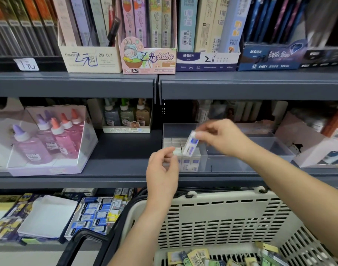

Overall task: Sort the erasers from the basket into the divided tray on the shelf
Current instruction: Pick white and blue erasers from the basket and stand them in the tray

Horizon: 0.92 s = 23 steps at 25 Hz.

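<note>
- Head view: the right hand pinches a tilted, rectangular white-and-blue eraser over the left compartment of the clear plastic tray.
- The left hand is just beside it, fingers loosely curled and empty.
- The slotted beige basket is below.
</note>
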Motion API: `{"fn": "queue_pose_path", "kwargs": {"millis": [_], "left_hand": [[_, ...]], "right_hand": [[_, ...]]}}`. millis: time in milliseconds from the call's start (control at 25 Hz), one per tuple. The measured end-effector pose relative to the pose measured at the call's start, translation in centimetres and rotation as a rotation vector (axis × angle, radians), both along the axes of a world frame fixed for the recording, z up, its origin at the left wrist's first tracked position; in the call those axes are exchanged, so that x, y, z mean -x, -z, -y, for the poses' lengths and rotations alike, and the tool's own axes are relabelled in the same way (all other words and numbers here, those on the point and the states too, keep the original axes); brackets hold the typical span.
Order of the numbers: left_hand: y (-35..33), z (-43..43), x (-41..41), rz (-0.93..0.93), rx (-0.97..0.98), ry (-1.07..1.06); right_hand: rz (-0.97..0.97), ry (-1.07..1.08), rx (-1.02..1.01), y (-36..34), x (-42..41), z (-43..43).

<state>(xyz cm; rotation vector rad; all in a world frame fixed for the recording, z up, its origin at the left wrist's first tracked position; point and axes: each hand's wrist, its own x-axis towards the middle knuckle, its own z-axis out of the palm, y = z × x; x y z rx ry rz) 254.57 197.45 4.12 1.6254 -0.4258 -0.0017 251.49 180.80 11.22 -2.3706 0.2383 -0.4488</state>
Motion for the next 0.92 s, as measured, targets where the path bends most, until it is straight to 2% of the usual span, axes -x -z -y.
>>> {"fn": "queue_pose_path", "kwargs": {"millis": [120, 200, 280, 480, 760, 920], "left_hand": [[0.3, -0.3, -0.4, -0.005, -0.018, -0.091], [0.6, -0.1, -0.4, -0.006, -0.077, -0.097], [0.9, 0.1, -0.3, -0.02, -0.125, -0.08], [1.2, 0.3, -0.5, -0.016, -0.155, -0.06], [1.0, 0.2, -0.4, -0.011, -0.185, -0.072], [1.0, 0.3, -0.4, -0.009, -0.177, -0.075]], "right_hand": [[0.103, 0.226, -0.124, -0.9, -1.3, 2.2], [0.036, 0.279, -0.017, -0.5, -2.3, 2.8], [-0.022, 0.265, 0.103, 0.1, -2.7, 2.7], [-0.137, 0.25, 0.229, 1.0, -3.3, 2.5], [-0.245, 0.222, 0.241, 2.9, -4.5, 1.4], [-0.213, 0.216, 0.308, 3.3, -4.3, 1.5]]}}
